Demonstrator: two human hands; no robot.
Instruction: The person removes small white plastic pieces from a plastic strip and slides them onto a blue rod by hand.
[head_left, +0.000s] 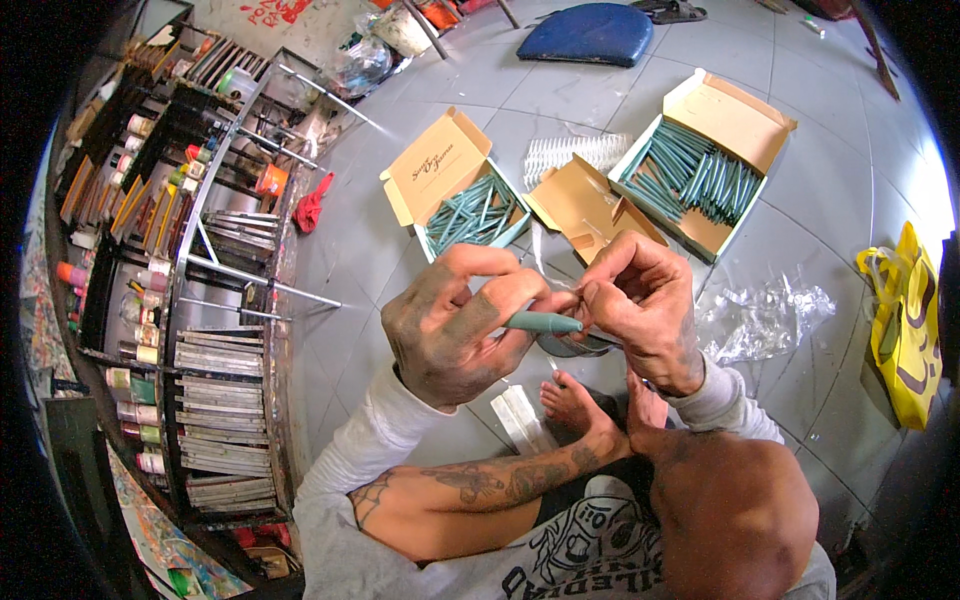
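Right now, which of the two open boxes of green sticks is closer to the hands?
The left box, just above the left hand. The right box lies farther off, beyond the right hand, and is fuller.

Grey tiled floor [820,190], perhaps concrete

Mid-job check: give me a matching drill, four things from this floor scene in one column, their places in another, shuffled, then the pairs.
1. teal tapered stick
2. yellow plastic bag
3. blue cushion
4. red cloth

a. far right on the floor
b. top of the picture
c. between the left hand and right hand
d. beside the metal rack

Pairs: 1-c, 2-a, 3-b, 4-d
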